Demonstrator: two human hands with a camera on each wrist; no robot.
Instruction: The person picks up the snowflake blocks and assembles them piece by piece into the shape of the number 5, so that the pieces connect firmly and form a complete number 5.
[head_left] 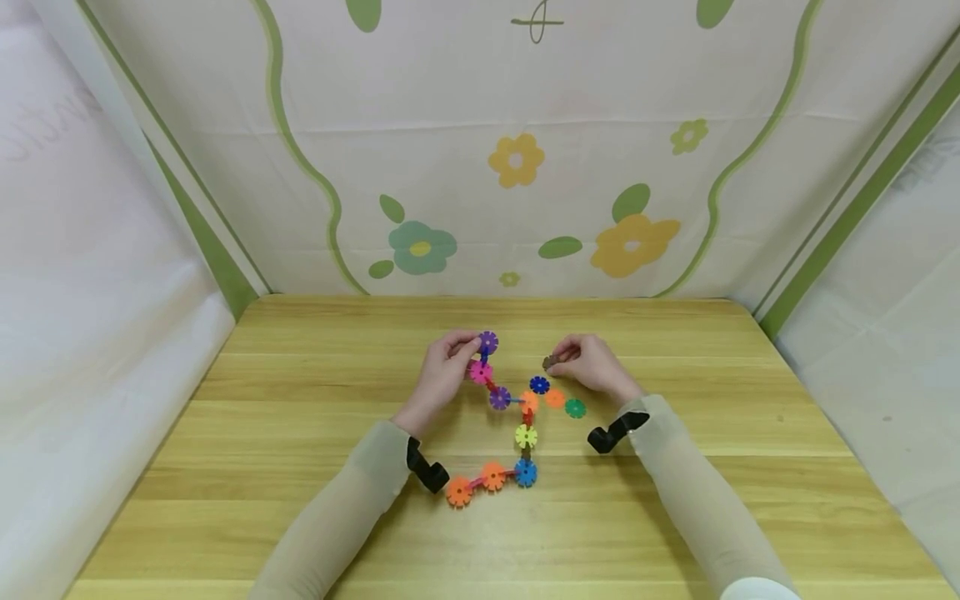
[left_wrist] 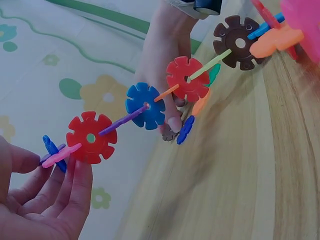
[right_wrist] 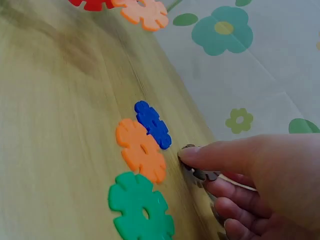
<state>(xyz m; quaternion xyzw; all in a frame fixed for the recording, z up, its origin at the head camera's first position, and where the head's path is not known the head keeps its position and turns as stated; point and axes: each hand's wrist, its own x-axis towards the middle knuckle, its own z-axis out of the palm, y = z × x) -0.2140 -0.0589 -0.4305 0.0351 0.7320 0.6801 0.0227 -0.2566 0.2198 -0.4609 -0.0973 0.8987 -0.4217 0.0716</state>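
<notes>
A chain of notched plastic snowflake discs [head_left: 500, 399] winds across the table in many colours, its pieces slotted together edge to edge. My left hand [head_left: 442, 371] pinches the chain's far end at a purple disc [head_left: 488, 342]. Seen from the left wrist, a red disc [left_wrist: 80, 137] and a blue disc [left_wrist: 145, 106] hang near that hand, raised off the table. Between thumb and fingers, my right hand [head_left: 597, 367] pinches a brown snowflake disc [right_wrist: 198, 175], partly hidden by the thumb. That disc is apart from the chain.
Beside the right hand lie three loose discs: dark blue [head_left: 539, 385], orange [head_left: 555, 399] and green [head_left: 575, 408]. An orange disc [head_left: 460, 492] ends the chain's near side. The wooden table [head_left: 300, 517] meets a patterned cloth wall [head_left: 450, 100] at the back.
</notes>
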